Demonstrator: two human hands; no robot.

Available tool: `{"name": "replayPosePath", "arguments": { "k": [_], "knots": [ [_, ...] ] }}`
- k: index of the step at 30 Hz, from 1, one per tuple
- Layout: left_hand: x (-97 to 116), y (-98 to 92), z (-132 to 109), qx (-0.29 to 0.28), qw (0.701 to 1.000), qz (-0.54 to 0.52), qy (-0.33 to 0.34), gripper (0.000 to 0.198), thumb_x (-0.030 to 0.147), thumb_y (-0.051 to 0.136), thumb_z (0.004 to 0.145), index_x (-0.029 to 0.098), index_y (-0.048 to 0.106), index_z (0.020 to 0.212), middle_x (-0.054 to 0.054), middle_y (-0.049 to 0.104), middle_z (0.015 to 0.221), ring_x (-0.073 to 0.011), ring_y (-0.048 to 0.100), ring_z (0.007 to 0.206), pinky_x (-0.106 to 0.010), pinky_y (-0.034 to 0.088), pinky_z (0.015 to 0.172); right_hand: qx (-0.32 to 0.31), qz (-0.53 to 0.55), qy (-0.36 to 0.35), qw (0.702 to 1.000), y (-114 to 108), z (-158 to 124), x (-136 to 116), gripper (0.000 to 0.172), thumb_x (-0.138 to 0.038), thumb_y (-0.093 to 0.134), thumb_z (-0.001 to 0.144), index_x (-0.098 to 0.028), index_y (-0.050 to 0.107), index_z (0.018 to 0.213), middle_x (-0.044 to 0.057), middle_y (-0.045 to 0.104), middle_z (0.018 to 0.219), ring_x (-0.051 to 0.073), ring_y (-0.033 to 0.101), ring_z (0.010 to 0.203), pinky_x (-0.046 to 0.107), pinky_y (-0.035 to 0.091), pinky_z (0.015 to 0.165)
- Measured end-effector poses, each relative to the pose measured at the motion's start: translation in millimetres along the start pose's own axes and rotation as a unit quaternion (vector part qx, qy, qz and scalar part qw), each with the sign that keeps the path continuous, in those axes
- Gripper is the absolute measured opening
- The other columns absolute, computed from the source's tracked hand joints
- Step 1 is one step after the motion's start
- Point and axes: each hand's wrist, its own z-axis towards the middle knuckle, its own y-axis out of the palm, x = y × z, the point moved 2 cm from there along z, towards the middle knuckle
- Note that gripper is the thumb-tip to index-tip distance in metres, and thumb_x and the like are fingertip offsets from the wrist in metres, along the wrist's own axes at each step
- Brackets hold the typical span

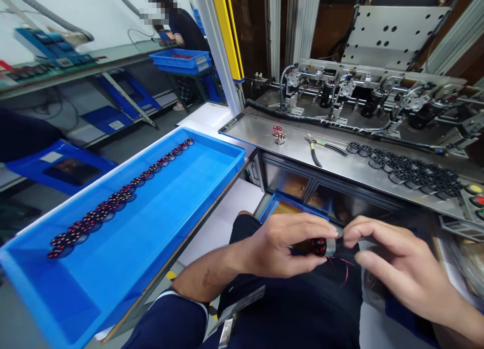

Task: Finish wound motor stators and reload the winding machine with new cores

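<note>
My left hand (pixel 287 243) is closed over my lap, its thumb and fingers around a small motor stator (pixel 319 246). This part has a black and red wound core and a silvery ring on its right side. Thin red wires (pixel 346 268) trail below it. Just to the right is my right hand (pixel 397 268), its fingers curled and its thumb held apart from them. I see nothing clearly held there, though the fingertips are close to the stator.
A blue tray (pixel 159 228) at left carries a diagonal row of stators. On the metal ledge (pixel 249 129) are two loose stators (pixel 279 135), pliers (pixel 327 147) and many black ring-shaped parts (pixel 408 170). Behind is a machine (pixel 340 89). Another person (pixel 189 31) works at the back left.
</note>
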Motion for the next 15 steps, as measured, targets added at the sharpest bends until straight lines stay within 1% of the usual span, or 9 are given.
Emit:
{"name": "replayPosePath", "arguments": {
  "k": [2,4,5,8,10,12,13,15],
  "knots": [
    [0,-0.9,0,0.009,1.0,0.008,0.004,0.044,0.011,0.073,0.079,0.012,0.063,0.122,-0.017,0.076,0.107,-0.0217,0.075,0.099,-0.029,0.061,0.091,-0.031,0.01,0.035,0.999,4,1,-2,0.013,-0.03,0.063,0.093,-0.021,0.061,0.084,-0.002,0.065,0.075,0.01,0.062,0.067,0.021,0.05,0.063],
    [1,-1.8,0,0.007,1.0,0.004,0.004,0.042,0.011,0.072,0.08,0.011,0.064,0.121,-0.017,0.076,0.106,-0.0212,0.074,0.099,-0.029,0.061,0.091,-0.054,0.008,0.043,0.998,7,3,-3,0.015,-0.025,0.061,0.095,-0.021,0.06,0.081,-0.003,0.063,0.071,0.008,0.059,0.062,0.02,0.048,0.061],
    [1,-2.6,-1,0.0,1.0,-0.003,0.0,0.038,0.012,0.071,0.081,0.011,0.065,0.119,-0.017,0.076,0.107,-0.0209,0.074,0.099,-0.028,0.061,0.091,-0.056,0.004,0.028,0.998,7,4,-3,0.014,-0.021,0.059,0.096,-0.021,0.06,0.082,-0.003,0.063,0.072,0.008,0.06,0.063,0.021,0.048,0.061],
    [2,-6.5,-3,-0.023,0.999,-0.029,-0.021,0.027,0.014,0.07,0.083,0.011,0.069,0.11,-0.018,0.075,0.109,-0.02,0.075,0.1,-0.027,0.061,0.09,-0.056,-0.034,-0.053,0.996,-2,4,2,0.012,-0.012,0.057,0.094,-0.021,0.063,0.091,0.0,0.067,0.079,0.012,0.063,0.07,0.024,0.05,0.065],
    [2,-9.8,-5,-0.017,0.999,-0.03,-0.033,0.023,0.015,0.071,0.083,0.011,0.07,0.105,-0.018,0.076,0.108,-0.0196,0.075,0.098,-0.026,0.061,0.09,-0.06,-0.09,-0.083,0.991,-11,4,6,0.012,-0.012,0.057,0.093,-0.022,0.065,0.094,0.002,0.069,0.084,0.014,0.065,0.075,0.026,0.052,0.067],
    [1,-12.0,-8,0.007,0.999,-0.007,-0.038,0.023,0.014,0.071,0.081,0.011,0.071,0.104,-0.018,0.076,0.106,-0.0194,0.075,0.096,-0.026,0.061,0.089,-0.026,-0.155,-0.088,0.984,-18,3,5,0.006,-0.02,0.062,0.093,-0.022,0.065,0.097,0.004,0.069,0.089,0.017,0.066,0.08,0.029,0.053,0.071],
    [1,-12.2,-10,0.02,0.999,0.014,-0.038,0.024,0.013,0.071,0.08,0.01,0.071,0.104,-0.018,0.076,0.105,-0.0196,0.075,0.096,-0.026,0.061,0.089,-0.004,-0.18,-0.093,0.979,-19,3,1,0.009,-0.026,0.065,0.092,-0.021,0.065,0.1,0.006,0.069,0.093,0.019,0.066,0.084,0.031,0.053,0.073],
    [0,-11.1,-11,0.035,0.997,0.058,-0.037,0.024,0.01,0.069,0.079,0.008,0.071,0.103,-0.018,0.075,0.105,-0.0199,0.075,0.097,-0.026,0.061,0.09,0.022,-0.208,-0.119,0.971,-13,4,-10,0.027,-0.037,0.07,0.089,-0.017,0.063,0.105,0.01,0.067,0.098,0.022,0.064,0.09,0.035,0.052,0.077]
  ]
}}
